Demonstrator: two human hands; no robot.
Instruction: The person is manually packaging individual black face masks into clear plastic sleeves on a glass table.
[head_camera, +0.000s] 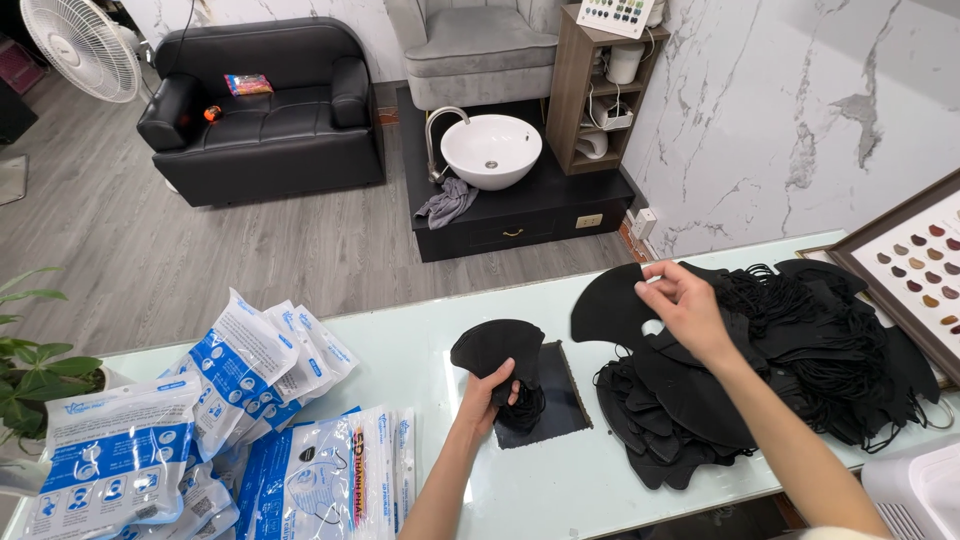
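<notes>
Right of centre on the pale glass table (420, 350), the right hand (685, 305) pinches one black face mask (612, 308) by its edge, lifting it clear of the big heap of masks (790, 360) so it hangs flat and separate. Lower centre, the left hand (490, 395) is closed around a small gathered bunch of masks (497, 350), keeping them stacked together; they look thin, matte and cupped, ear loops dangling.

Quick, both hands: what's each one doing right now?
Left hand: closed on a small stack of black masks.
Right hand: pinching one black mask, lifted off the mask pile.
</notes>
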